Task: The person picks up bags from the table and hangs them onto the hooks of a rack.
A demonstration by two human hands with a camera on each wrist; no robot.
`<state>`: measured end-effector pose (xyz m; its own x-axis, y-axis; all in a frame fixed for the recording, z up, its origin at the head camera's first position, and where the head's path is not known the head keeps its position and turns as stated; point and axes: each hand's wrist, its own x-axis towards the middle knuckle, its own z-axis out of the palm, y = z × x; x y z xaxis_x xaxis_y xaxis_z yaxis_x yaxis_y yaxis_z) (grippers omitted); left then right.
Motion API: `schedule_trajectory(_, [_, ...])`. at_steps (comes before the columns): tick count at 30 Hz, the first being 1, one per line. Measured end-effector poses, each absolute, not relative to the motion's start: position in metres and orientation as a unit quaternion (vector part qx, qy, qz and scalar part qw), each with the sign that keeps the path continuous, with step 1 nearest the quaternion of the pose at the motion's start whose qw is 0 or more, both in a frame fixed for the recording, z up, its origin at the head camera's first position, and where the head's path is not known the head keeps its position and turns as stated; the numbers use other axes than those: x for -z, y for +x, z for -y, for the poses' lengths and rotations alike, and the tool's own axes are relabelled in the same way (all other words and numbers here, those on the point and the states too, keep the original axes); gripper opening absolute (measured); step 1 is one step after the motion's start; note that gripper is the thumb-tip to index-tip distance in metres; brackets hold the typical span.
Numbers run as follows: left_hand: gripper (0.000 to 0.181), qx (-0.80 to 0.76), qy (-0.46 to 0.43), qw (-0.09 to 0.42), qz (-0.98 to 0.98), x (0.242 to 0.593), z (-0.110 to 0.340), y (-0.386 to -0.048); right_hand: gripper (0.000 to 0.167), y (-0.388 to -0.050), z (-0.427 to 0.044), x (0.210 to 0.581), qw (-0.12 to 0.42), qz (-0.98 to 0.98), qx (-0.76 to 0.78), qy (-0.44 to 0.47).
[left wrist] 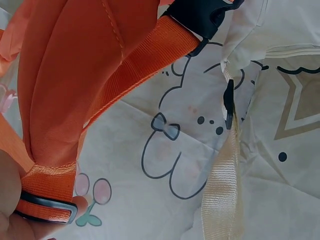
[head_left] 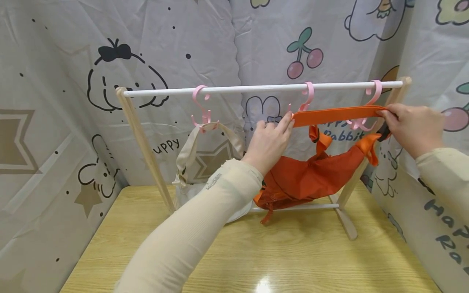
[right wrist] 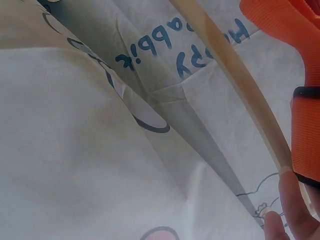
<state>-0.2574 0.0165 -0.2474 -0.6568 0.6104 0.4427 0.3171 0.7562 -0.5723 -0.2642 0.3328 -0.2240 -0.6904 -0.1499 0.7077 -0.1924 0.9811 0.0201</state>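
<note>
An orange bag [head_left: 304, 179] hangs in front of a small clothes rack, its wide orange strap [head_left: 335, 115] stretched nearly level. My left hand [head_left: 269, 140] pinches the strap's left end, close to the middle pink hook [head_left: 309, 95]. The other end is pinched by my right hand [head_left: 414, 126], in front of the right pink hook [head_left: 375, 95]. In the left wrist view, webbing with a black slider [left wrist: 45, 206] lies at the left fingers, and a black buckle [left wrist: 195, 20] shows above. The right wrist view shows orange webbing [right wrist: 306, 140] beside the right fingertips.
A white rod [head_left: 253, 88] spans the rack's wooden posts [head_left: 144, 142]. From the left pink hook [head_left: 199, 101] hangs a cream bag by its strap [head_left: 188, 148], partly behind my left arm. The rack stands on a wood-grain table [head_left: 293, 256], with printed curtains [head_left: 205, 36] around it.
</note>
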Motion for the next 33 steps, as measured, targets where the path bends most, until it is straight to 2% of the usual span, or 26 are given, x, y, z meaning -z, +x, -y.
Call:
schedule_trajectory(6, [0.045,-0.235,-0.263,0.305,0.885,0.247,-0.019,-0.259,0.020,-0.265,-0.332,0.225,0.363,0.927,-0.022,0.089])
schedule_trajectory(12, [0.045,-0.244,-0.264,0.282,0.890,0.245,-0.019,-0.258,0.019,-0.264,-0.330,0.226,0.366,0.925,-0.024,0.096])
schedule_trajectory(18, [0.045,-0.235,-0.269,0.293,0.887,0.246,-0.018,-0.256,0.017,-0.264,-0.330,0.227,0.367,0.924,-0.044,0.102])
schedule_trajectory(22, [0.044,-0.229,-0.272,0.300,0.885,0.247,-0.017,-0.256,0.017,-0.266,-0.330,0.228,0.345,0.932,-0.044,0.101])
schedule_trajectory(26, [0.044,-0.226,-0.275,0.292,0.888,0.248,-0.016,-0.255,0.019,-0.266,-0.331,0.232,0.321,0.941,-0.041,0.097])
schedule_trajectory(33, [0.044,-0.225,-0.280,0.285,0.889,0.250,-0.015,-0.254,0.018,-0.263,-0.330,0.235,0.316,0.943,-0.044,0.098])
